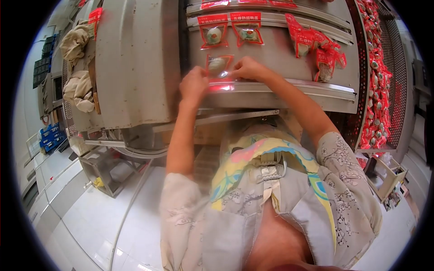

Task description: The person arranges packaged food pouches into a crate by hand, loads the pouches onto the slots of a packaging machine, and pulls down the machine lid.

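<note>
A small red-edged clear packet with a pale egg inside, an egg packet (218,64), lies between my two hands, its open-looking end toward a metal sealing bar (289,86). My left hand (194,83) is closed at the packet's lower left corner. On the other side, my right hand (250,69) pinches the lower right corner between thumb and finger. Two more egg packets (213,35) lie side by side across a bar just beyond. To the right, a heap of several red egg packets (315,45) rests on the grey metal surface.
A perforated metal trough (398,86) full of red packets runs along the right. Crumpled beige cloths (77,88) lie at the left edge of the machine's broad metal cover (131,63). Blue crates (52,137) stand on the floor far left.
</note>
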The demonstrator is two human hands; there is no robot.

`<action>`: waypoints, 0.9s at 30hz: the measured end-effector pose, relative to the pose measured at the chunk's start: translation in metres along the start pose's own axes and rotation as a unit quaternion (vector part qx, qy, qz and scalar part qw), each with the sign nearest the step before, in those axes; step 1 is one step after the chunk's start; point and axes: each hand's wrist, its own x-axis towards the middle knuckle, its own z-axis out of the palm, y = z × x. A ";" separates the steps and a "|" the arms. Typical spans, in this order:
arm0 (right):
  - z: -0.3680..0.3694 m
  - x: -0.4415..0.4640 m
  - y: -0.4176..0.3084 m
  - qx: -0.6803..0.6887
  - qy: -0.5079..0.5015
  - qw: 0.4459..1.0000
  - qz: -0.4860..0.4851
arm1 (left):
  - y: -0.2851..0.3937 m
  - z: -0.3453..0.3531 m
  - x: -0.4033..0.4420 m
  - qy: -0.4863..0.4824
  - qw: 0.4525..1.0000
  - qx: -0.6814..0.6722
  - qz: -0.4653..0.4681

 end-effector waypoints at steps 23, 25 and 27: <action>-0.110 -0.115 0.006 -0.393 0.546 0.672 -0.310 | 0.028 0.018 -0.051 0.149 0.934 -0.144 0.291; -0.090 -0.125 0.013 -0.390 0.512 0.694 -0.321 | 0.050 0.036 -0.043 0.109 0.931 -0.246 0.248; -0.067 -0.131 0.021 -0.373 0.476 0.727 -0.326 | 0.074 0.069 -0.023 -0.022 0.908 -0.403 0.116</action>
